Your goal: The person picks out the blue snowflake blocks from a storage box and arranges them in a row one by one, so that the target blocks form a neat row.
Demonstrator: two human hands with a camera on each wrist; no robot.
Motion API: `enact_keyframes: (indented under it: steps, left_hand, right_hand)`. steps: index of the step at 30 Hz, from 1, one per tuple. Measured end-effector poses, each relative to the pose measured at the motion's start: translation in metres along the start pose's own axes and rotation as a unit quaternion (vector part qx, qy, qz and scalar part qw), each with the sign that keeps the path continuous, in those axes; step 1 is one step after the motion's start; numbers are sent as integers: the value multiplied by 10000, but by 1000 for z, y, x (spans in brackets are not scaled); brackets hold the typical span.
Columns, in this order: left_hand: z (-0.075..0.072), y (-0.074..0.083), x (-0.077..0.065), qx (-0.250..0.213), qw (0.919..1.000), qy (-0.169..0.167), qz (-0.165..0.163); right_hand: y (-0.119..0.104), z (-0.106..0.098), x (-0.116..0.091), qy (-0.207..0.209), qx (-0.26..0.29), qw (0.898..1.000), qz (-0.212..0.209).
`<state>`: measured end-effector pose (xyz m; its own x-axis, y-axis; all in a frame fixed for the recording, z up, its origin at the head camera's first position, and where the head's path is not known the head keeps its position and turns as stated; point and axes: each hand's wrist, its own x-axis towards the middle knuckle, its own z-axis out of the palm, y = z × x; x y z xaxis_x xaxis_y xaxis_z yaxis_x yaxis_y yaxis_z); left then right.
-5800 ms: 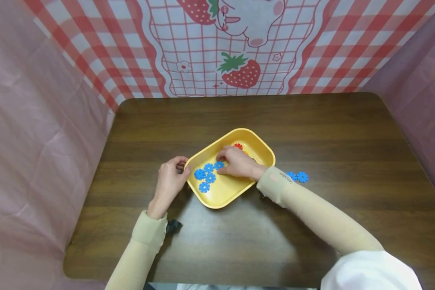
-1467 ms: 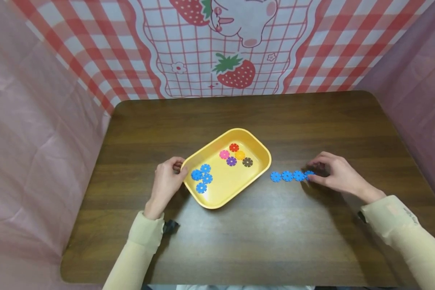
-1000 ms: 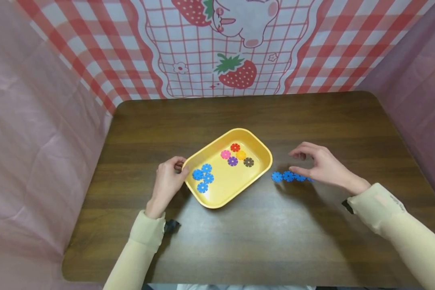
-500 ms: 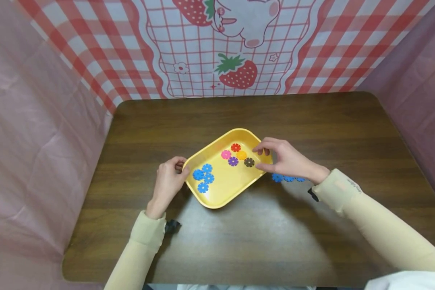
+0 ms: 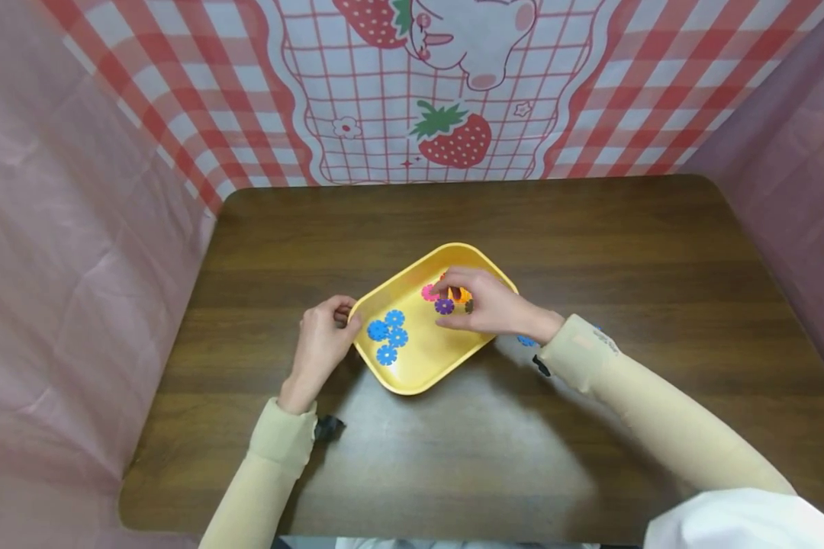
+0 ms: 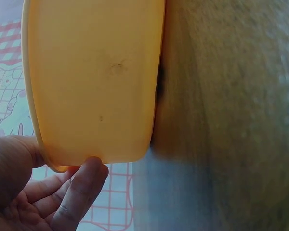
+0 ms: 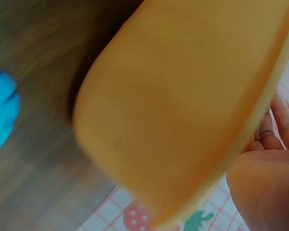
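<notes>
A yellow plastic tray sits at a slant in the middle of the table. My left hand grips its left corner, the thumb at the rim and the fingers against the outer wall; the left wrist view shows that wall up close. Inside at the left lie several blue notched snowflake discs. My right hand hovers over the tray's right part, thumb and fingers apart, holding nothing. Below its fingers show a pink disc, a purple disc and an orange disc; the red and brown ones are mostly hidden.
Right of the tray, a blue disc lies on the wooden table, the rest of its row hidden under my right forearm. A checked strawberry cloth hangs behind the table's far edge.
My right hand let go of a blue disc at the right end of a four-disc row, then moved left over the tray. My left hand has stayed at the tray's corner.
</notes>
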<state>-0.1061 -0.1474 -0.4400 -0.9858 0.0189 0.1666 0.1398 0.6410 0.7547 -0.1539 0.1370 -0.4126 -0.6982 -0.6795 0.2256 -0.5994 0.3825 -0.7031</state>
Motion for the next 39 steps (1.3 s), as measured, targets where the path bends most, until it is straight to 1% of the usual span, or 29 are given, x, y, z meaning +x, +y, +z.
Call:
enact_keyframes:
  steps: [4,10,15,20,25,30,33,39]
  left_hand:
    - [0,0,0,0,10000,23,-13]
    - [-2,1,1,44,10000,56,20]
    - [-1,2,1,61,9999,56,63]
    - [0,0,2,53,9999,70,88]
    - [1,-1,1,18,10000,48,69]
    - [2,-1,0,15,10000,29,66]
    - [3,-1,0,7,10000,37,70]
    - [2,-1,0,22,10000,49,22]
  right_hand:
    - [-5,14,11,-118,40,9999,-95]
    - [-10,35,23,-490,112,9987,26]
    - [-10,53,29,-921,-199,9955,87]
    - [-11,66,34,-1313,-446,9902,154]
    - [-13,75,39,-1586,-605,9855,-25]
    - [-14,79,40,-1822,-951,9786,-122]
    - [-13,80,40,-1882,-1077,9761,-152]
    - [-13,83,40,-1888,-1156,9750,-198]
